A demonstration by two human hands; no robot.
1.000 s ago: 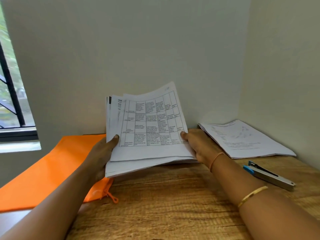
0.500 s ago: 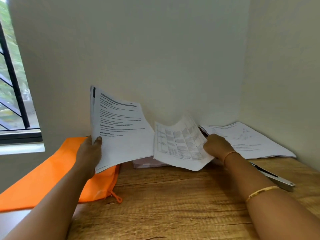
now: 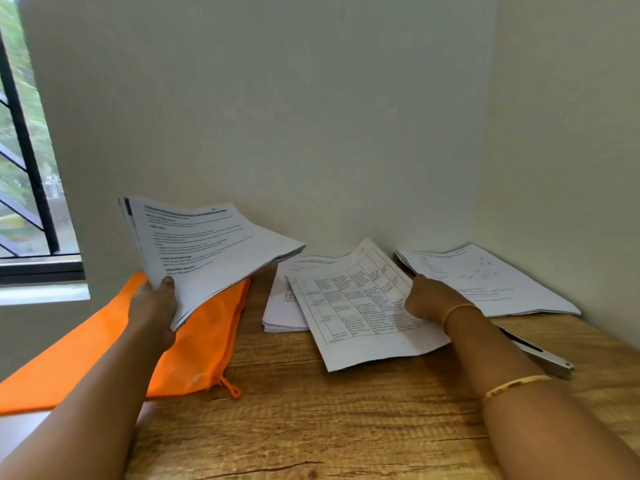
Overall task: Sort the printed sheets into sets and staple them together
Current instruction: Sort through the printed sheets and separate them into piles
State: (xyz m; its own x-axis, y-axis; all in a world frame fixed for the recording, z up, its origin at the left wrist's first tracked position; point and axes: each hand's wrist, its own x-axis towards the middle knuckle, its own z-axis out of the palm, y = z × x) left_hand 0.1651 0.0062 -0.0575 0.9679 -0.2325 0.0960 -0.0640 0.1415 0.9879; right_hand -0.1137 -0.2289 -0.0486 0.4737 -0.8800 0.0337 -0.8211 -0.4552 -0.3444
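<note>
My left hand (image 3: 154,303) grips a thick stack of printed sheets (image 3: 204,247) by its lower left corner and holds it raised above the orange pouch. My right hand (image 3: 431,299) holds the right edge of a single sheet with a printed table (image 3: 360,306); that sheet lies low over a small pile of sheets (image 3: 282,306) on the wooden table. Another set of sheets (image 3: 485,278) lies in the far right corner. A metal stapler (image 3: 540,355) lies to the right, partly hidden behind my right forearm.
An orange zip pouch (image 3: 104,344) covers the table's left side. The wooden table (image 3: 329,420) ends at walls behind and on the right. A barred window (image 3: 24,188) is at far left.
My right hand has pulled the table sheet off the stack and carried it right and down onto the middle pile. My left hand has kept the rest of the stack, moved a little left.
</note>
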